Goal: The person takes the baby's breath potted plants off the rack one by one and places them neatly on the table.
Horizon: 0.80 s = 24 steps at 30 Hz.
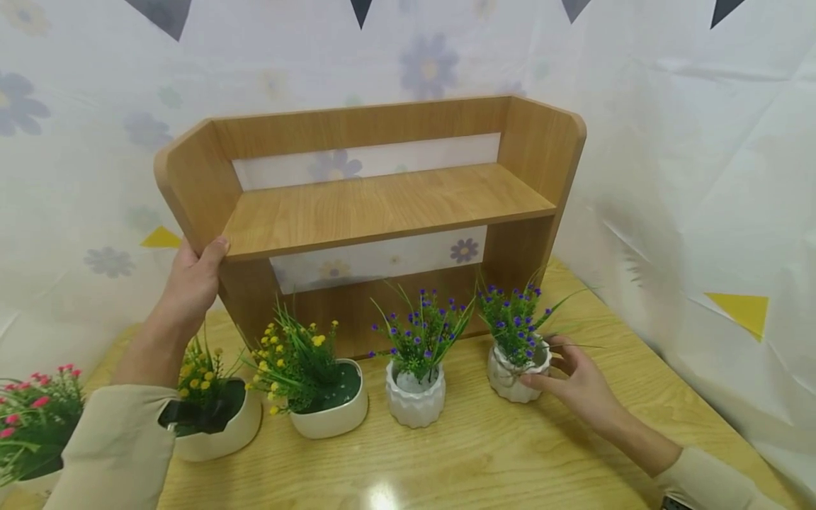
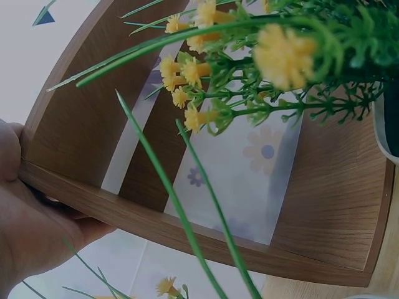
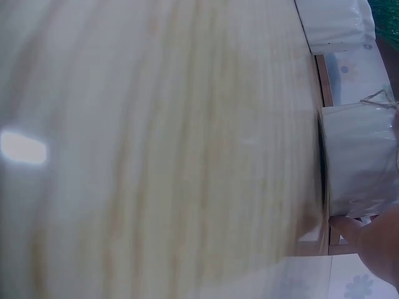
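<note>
A two-tier wooden shelf [image 1: 389, 205] stands at the back of the table. My left hand [image 1: 191, 283] grips the edge of its left side panel, thumb in front; the left wrist view shows that hand [image 2: 43, 237] at the panel too. At the right, my right hand [image 1: 583, 389] holds a white ribbed pot [image 1: 510, 375] of purple flowers [image 1: 516, 322], thumb at the front and fingers at its right side. Twine is tied round this pot. In the right wrist view the pot [image 3: 361, 162] has its base right at the tabletop, with the thumb [image 3: 349, 230] beside it.
A second white pot [image 1: 416, 400] of purple flowers stands left of the held one. Two cream oval pots [image 1: 334, 418] with yellow flowers and a plant with pink flowers [image 1: 38, 411] stand farther left. The table [image 1: 472, 453] meets a white curtain [image 1: 688, 177] behind and at the right.
</note>
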Each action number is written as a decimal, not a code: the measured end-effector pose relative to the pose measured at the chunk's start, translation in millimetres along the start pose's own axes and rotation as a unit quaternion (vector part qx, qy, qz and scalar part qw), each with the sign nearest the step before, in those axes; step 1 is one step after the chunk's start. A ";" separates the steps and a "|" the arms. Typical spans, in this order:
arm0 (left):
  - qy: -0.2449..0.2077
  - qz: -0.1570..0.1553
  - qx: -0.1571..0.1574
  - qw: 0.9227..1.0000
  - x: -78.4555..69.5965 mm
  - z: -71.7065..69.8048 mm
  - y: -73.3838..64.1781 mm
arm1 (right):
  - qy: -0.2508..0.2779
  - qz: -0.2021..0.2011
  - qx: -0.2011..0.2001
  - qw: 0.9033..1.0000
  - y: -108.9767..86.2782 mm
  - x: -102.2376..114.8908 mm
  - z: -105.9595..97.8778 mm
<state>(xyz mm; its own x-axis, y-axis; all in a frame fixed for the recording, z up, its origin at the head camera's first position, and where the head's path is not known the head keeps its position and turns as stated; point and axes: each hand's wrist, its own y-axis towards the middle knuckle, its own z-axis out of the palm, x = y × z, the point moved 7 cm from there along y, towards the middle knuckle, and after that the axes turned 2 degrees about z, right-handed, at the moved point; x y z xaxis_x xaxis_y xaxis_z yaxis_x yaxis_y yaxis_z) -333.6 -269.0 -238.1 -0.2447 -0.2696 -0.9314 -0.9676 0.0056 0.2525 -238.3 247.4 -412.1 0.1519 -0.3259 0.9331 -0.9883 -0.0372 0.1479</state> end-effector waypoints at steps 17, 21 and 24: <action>0.002 -0.004 -0.003 1.000 0.0 -0.3 0.6 | 0.006 0.007 0.018 1.000 3.7 -2.5 2.7; 0.002 -0.006 -0.003 1.000 0.9 -0.3 0.7 | 0.012 0.014 0.022 1.000 3.8 -2.1 2.7; 0.004 -0.006 -0.002 1.000 0.9 -0.1 0.8 | 0.016 0.015 0.023 0.999 3.5 -1.3 2.9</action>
<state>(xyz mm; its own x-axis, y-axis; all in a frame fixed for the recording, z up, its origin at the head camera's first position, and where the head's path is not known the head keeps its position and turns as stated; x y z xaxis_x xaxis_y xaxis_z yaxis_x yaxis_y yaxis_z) -334.5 -269.3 -238.7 -0.2322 -0.2772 -0.9323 -0.9702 -0.0018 0.2422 -242.1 244.9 -413.7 0.1221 -0.2979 0.9468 -0.9918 -0.0724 0.1051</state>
